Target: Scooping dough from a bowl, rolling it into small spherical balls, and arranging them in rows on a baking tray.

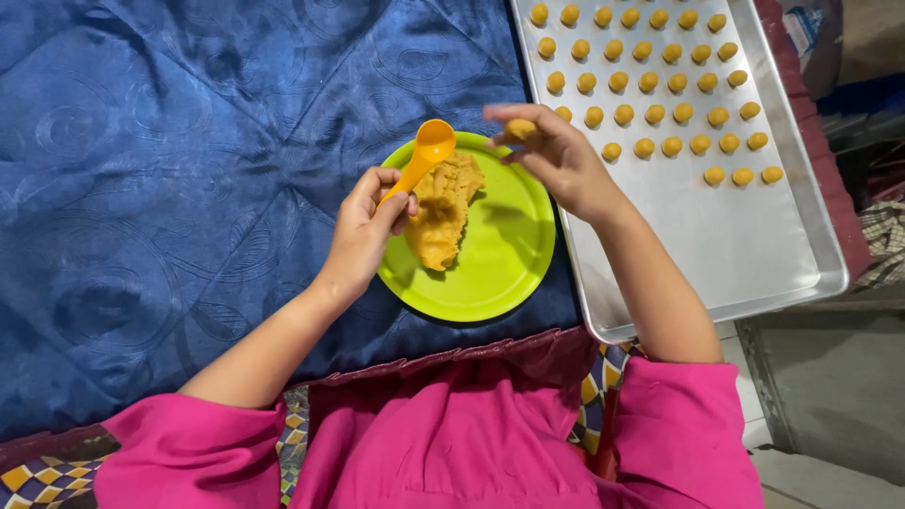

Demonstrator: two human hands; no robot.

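Observation:
My left hand [368,221] grips the handle of an orange plastic spoon [426,153], whose empty bowl points up over a lime-green plate [500,269]. A lump of yellow dough [443,207] lies on the plate's left half. My right hand [556,155] hovers over the plate's upper right edge, with a small ball of dough [519,128] pinched in its fingertips. To the right is a metal baking tray [735,245] with several rows of small dough balls [650,85] on its far half.
The plate and tray rest on a dark blue patterned quilt [170,170]. My pink sleeves and a chequered cloth [47,476] fill the bottom. Grey floor [839,396] and a plaid cloth [886,236] lie to the right of the tray.

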